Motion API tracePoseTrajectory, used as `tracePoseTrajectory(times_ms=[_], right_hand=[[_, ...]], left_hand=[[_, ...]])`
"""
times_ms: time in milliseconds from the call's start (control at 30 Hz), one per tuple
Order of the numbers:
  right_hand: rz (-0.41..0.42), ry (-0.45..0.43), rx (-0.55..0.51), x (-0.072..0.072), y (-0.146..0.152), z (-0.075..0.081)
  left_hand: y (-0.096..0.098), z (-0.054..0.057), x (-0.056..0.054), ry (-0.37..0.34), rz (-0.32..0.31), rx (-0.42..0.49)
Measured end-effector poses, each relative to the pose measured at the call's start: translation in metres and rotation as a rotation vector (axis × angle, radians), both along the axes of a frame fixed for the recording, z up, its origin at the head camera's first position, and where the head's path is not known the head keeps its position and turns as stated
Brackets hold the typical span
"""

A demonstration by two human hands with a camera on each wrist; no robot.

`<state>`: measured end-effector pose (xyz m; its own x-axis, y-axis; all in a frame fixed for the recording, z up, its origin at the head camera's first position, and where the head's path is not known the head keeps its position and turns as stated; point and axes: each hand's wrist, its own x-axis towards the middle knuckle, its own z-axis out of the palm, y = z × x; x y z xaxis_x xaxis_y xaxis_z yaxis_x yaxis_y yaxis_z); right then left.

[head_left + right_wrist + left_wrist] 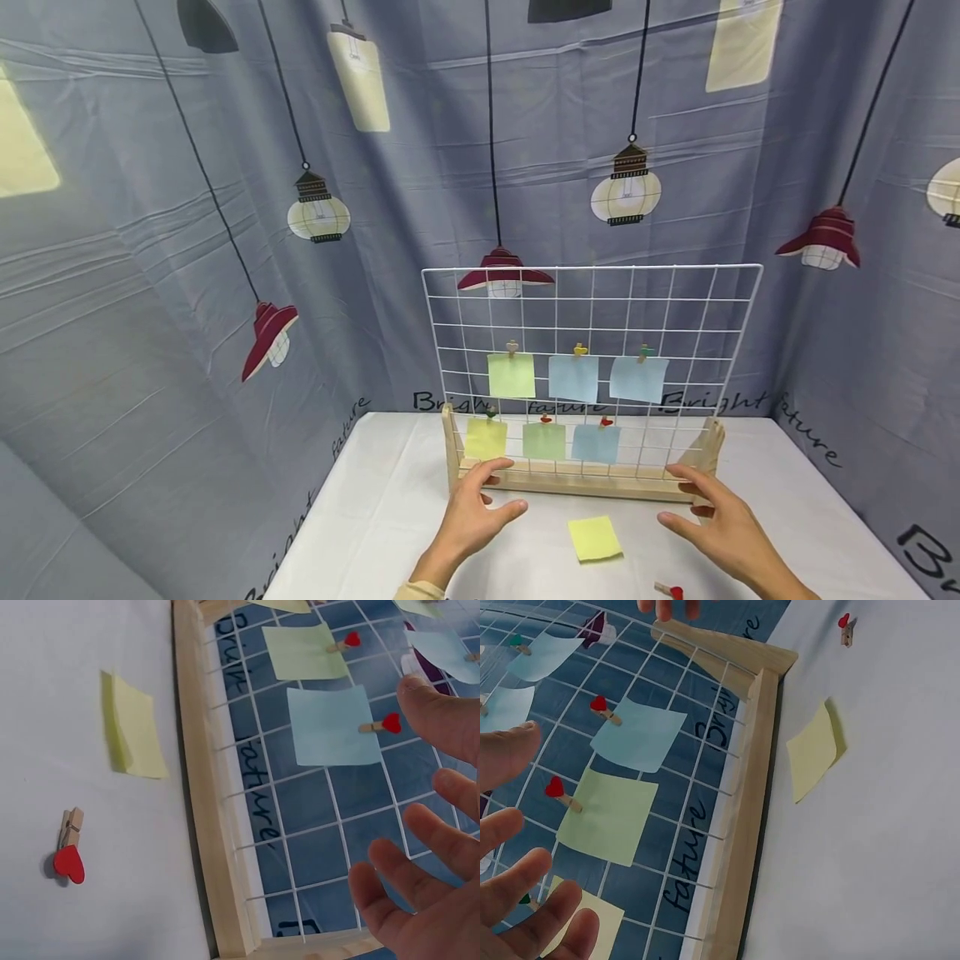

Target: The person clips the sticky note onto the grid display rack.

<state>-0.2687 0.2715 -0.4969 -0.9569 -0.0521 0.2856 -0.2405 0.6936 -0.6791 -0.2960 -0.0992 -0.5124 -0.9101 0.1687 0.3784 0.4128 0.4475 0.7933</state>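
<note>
My left hand (474, 515) hovers in front of the left part of a white wire grid (592, 268), fingers relaxed and nothing in them. On the right, my right hand (722, 527) is likewise raised, thumb and fingers apart, holding nothing. Between the hands a yellow sticky note (595, 538) lies on the table, one edge lifted. Nearer me is a small wooden clothespin with a red heart (70, 859). Sticky notes hang on the grid in two rows, each under a clip; a blue note (335, 725) and a green note (609, 816) hang in the lower row.
The grid stands in a wooden base (577, 482) with a side support at each end. A white cloth covers the table (390, 475). Behind and beside it hangs a grey-blue curtain (420, 167) printed with lamps and lettering.
</note>
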Motion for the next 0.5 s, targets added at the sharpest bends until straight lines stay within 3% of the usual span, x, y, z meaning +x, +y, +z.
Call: tracePoseTrajectory(times_ms=[133, 500], right_hand=[[0.008, 0.006, 0.005, 0.003, 0.001, -0.001], [-0.003, -0.015, 0.006, 0.010, 0.002, -0.007]], left_hand=[[0.007, -0.007, -0.004, -0.015, -0.032, 0.009], [0.046, -0.035, -0.022, -0.143, -0.102, -0.027]])
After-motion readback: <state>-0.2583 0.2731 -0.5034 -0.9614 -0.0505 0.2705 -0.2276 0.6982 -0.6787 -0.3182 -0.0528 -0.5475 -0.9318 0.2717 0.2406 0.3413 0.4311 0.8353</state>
